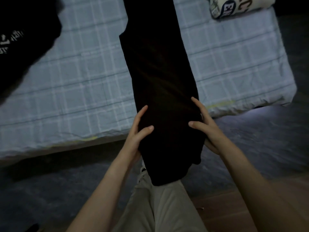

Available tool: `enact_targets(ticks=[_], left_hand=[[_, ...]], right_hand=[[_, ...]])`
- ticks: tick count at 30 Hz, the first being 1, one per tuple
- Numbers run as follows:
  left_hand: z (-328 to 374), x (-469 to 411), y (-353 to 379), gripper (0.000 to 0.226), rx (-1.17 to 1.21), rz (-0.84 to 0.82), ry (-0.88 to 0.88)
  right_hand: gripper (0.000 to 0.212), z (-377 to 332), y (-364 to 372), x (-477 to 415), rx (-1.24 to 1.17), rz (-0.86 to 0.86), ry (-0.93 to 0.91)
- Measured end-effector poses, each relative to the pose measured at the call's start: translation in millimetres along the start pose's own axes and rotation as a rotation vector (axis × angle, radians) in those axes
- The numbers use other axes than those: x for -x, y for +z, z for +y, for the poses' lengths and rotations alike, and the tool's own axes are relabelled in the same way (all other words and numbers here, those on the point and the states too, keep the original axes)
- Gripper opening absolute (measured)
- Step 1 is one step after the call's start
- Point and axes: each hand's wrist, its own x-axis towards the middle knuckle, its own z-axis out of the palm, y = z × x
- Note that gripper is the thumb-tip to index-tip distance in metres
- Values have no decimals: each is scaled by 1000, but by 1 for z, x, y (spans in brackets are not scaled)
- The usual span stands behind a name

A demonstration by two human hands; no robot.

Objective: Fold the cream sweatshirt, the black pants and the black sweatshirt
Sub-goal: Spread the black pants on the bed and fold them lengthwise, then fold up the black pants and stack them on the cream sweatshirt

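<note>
Head view: a dim, slightly blurred look down at both hands over the edge of a bed.
Black pants: a long, narrow dark strip running from the top centre of the frame down to the lower centre. The upper stretch lies on the bed; the lower end hangs past the mattress edge, in front of the person's legs.
Left hand: left of centre, clamped on the left edge of the black pants, with the thumb on top of the cloth, the forefinger lying along the edge and the other fingers hidden beneath.
Right hand: right of centre, gripping the right edge of the black pants level with the left hand, thumb on top, forefinger stretched up along the edge, remaining fingers curled underneath.
Cream sweatshirt: upper right corner, lying in a compact bundle on the bed, well apart from the pants.
Cream sweatshirt print: a dark blue round badge with pale capitals and larger brownish letters beside it; both cut off and too partial to read as words.
Black sweatshirt: upper left, spread loosely over the bed.
Black sweatshirt print: white lettering near the left edge of the frame, too blurred to read.
Bed sheet: pale blue with a check of lighter lines, covering the mattress across the upper half.
Light trousers: bottom centre, worn by the person.
Floor: dark, at lower left and right.
</note>
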Motion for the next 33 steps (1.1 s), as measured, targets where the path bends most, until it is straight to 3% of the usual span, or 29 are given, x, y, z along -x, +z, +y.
enact_targets(ticks=[3,7,9,14,24,29,33], left_hand=[[1,30,13,73,-40,-77,-74],[15,62,11,71,-68,-28,-97],[27,77,12,68,-72,-66,-99],[36,120,41,70,13,-108,-98],[33,153,85,59,-47,146,-67],[19,150,103,50,-176,340,-5],[6,147,111,50,-217,393,4]], right_hand=[[86,-1,14,30,77,-37,55],[90,-6,17,73,450,-162,97],[80,-9,25,96,380,-141,112],[51,-22,39,133,84,114,-3],[31,-33,34,156,225,154,-5],[63,-41,19,155,396,-56,-58],[68,-37,16,162,537,-140,-19]])
